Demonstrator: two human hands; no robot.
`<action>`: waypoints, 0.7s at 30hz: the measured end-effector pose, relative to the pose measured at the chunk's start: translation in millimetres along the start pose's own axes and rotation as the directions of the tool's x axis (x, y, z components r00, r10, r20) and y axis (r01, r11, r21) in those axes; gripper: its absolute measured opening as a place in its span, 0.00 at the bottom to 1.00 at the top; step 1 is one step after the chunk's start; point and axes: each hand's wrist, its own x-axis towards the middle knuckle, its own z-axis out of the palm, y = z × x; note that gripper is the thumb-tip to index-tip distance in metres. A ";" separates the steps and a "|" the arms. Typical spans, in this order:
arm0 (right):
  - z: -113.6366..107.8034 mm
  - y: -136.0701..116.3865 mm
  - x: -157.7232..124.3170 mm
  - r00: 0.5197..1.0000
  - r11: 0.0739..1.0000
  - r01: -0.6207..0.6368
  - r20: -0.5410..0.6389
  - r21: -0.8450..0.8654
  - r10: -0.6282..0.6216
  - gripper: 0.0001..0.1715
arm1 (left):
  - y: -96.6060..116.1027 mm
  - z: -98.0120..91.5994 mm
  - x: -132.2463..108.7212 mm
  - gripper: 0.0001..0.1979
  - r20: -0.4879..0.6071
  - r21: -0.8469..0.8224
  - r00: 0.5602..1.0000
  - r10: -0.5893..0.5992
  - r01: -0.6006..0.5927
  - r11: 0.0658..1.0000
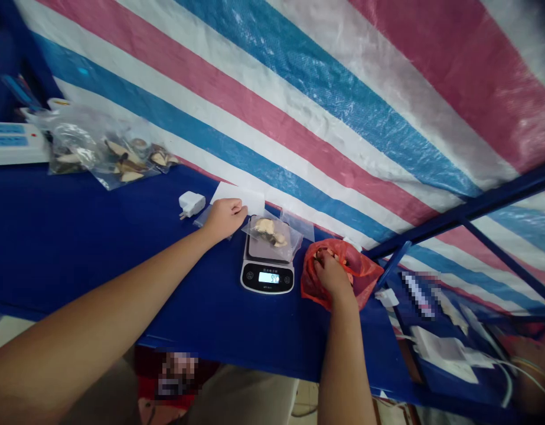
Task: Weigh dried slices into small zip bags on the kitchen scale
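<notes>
A small digital scale [267, 277] stands in front of me on the blue tabletop, its display lit; the digits are too blurred to read surely. On its pan lies a clear plastic bag [290, 237] holding pale, dark-edged pieces [266, 226] that look like dried mushroom slices. My left hand [227, 219] is curled into a fist left of the scale, resting over a white sheet [248, 199] and flat clear bags. Right of the scale, my right hand [332, 273] reaches into an open red plastic bag [365, 280], its fingers bent among similar pieces. The fingertips are hidden there.
A white plug adapter [192, 203] lies left of my left hand. Several filled clear bags [126, 162] sit farther left, near a white power strip [15, 143]. Striped sheeting [272, 112] rises behind the table. Another person's hand [531, 360] shows at the far right, near cables.
</notes>
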 end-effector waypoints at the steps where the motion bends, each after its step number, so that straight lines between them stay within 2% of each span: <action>1: -0.4 -1.3 0.0 1.000 1.000 -0.011 0.001 -0.005 0.011 0.20 | 0.2 -0.2 0.0 0.22 0.002 0.002 1.000 0.004 -0.004 1.000; 12: 0.3 -2.1 6.1 0.994 0.993 -0.107 -0.030 0.056 0.109 0.22 | -0.5 0.0 -0.9 0.22 0.005 -0.010 1.000 -0.003 0.003 1.000; 17: 4.9 15.9 12.6 0.992 0.970 -0.084 -0.076 0.230 0.103 0.20 | -0.5 0.1 -0.4 0.22 0.010 -0.028 1.000 -0.004 0.004 1.000; 21: 3.7 40.7 15.2 0.991 0.893 -0.054 -0.082 0.447 0.101 0.17 | -0.2 -0.1 0.2 0.22 0.005 -0.018 1.000 0.002 -0.002 1.000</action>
